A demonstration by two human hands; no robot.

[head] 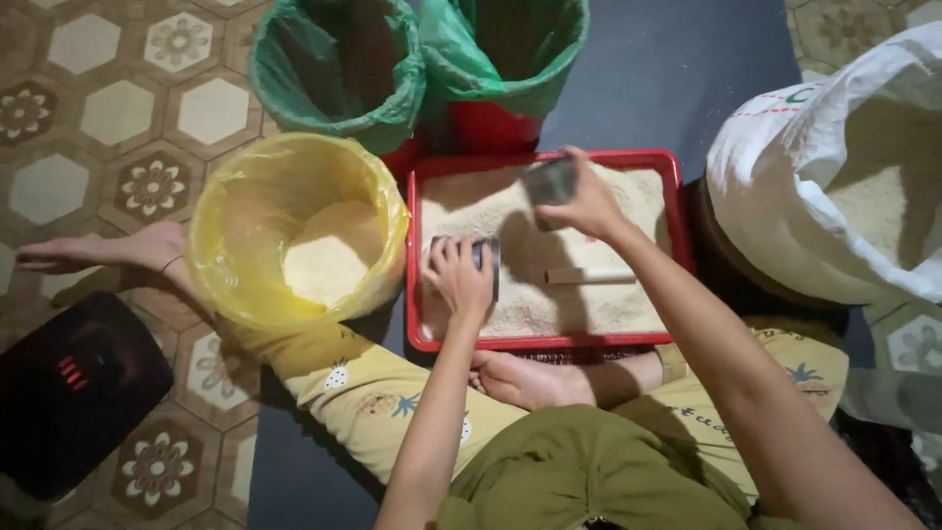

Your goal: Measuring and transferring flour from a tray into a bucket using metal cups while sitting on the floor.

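The left hand (459,278) is curled in a closed grip over a small grey metal cup (485,257), which stands low in the front left part of a shallow red rectangular plastic tray (677,196), its rim at grain level. The right hand (587,204) holds a second small dark metal cup (549,181) pinched between thumb and fingers, lifted above the tray's far side and tilted; it is blurred. The tray is filled with pale beige rice grain (608,304) spread in an uneven layer, and a short light wooden stick (591,276) lies on the grain just right of the left hand. Left of the tray, touching it, stands a round bucket lined with a yellow plastic bag (221,226), partly filled with the same grain. Behind are two bins lined with green plastic bags (392,108). To the right sits an open white woven sack (785,186) of grain. All rest on the floor.
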